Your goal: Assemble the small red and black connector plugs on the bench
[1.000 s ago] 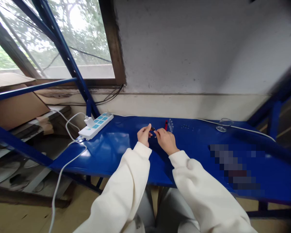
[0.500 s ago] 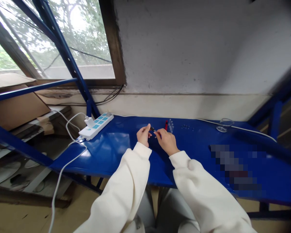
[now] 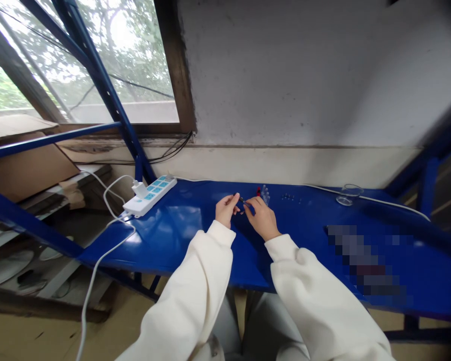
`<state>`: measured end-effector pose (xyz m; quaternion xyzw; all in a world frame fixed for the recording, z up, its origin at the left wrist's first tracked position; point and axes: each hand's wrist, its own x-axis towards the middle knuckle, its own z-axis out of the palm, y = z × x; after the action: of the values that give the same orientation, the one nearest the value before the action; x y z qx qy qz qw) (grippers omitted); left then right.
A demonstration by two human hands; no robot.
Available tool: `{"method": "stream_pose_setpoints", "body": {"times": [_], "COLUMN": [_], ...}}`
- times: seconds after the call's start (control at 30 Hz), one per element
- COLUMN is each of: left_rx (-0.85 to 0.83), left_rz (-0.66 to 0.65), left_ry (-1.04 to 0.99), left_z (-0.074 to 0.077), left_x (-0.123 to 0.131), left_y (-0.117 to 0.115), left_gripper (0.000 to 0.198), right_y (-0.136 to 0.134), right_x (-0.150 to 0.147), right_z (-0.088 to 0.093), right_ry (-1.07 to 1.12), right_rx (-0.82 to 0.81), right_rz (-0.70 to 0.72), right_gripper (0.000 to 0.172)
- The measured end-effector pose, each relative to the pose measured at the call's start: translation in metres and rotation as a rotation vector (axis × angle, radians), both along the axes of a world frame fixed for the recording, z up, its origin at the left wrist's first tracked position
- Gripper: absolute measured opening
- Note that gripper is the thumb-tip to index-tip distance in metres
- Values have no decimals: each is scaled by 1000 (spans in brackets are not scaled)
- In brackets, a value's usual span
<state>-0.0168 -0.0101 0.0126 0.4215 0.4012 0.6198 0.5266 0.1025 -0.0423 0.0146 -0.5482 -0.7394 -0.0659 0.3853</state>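
Above the blue table, my left hand (image 3: 226, 210) pinches a small dark, thin piece (image 3: 242, 200) between thumb and fingers. The fingers of my right hand (image 3: 261, 217) are closed at the other end of that piece; its exact kind is too small to make out. Just beyond my right hand lie a red object (image 3: 258, 191), partly hidden by the fingers, and a cluster of clear little tubes (image 3: 265, 193). Several tiny dark parts (image 3: 287, 197) rest on the table to the right of them.
A white power strip (image 3: 150, 195) with a plug and cable sits at the table's left. A clear round dish (image 3: 345, 200) stands at the back right, by a white cable. Part of the blue table (image 3: 304, 235) at right is pixelated. Blue frame posts (image 3: 113, 95) rise at the left.
Both hands have shifted slightly to the right with the dark piece between them. My right hand now covers more of the red object.
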Motion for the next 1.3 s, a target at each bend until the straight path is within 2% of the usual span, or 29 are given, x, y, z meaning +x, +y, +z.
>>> {"method": "stream_pose_setpoints", "body": {"times": [0.1,0.2,0.27,0.37,0.5,0.6,0.7,0.83,0.97,1.1,1.3], "left_rx": [51,110,145,207,275,250,262,317,321,319,465], "left_rz": [-5,123,187,111,-34,-13,68,141,128,125,164], "left_ry": [140,206,241,403,767,892,915,939,1104,1224,1176], "left_z": [3,4,3,0,-6,-8,-11,-22,-29,-25,-12], "left_x": [2,3,5,13,31,43,48,49,48,46,38], "left_y": [-1,-1,1,5,8,9,10,15,17,13,-1], "left_gripper": [36,35,34,31,20,13,10,14,22,22,29], "right_y": [1,1,1,2,4,7,10,13,16,16,14], "right_x": [7,20,33,51,62,61,57,56,55,55,55], "right_z": [3,7,8,6,0,-4,-8,-14,-18,-18,-17], "right_ry": [16,23,47,113,110,132,152,109,56,47,21], "right_rx": [-18,-124,-229,-389,-542,-528,-499,-507,-542,-557,-563], "right_rz": [14,31,-7,-156,-289,-298,-309,-361,-366,-379,-394], "right_gripper": [20,14,12,13,12,12,14,16,17,20,22]}}
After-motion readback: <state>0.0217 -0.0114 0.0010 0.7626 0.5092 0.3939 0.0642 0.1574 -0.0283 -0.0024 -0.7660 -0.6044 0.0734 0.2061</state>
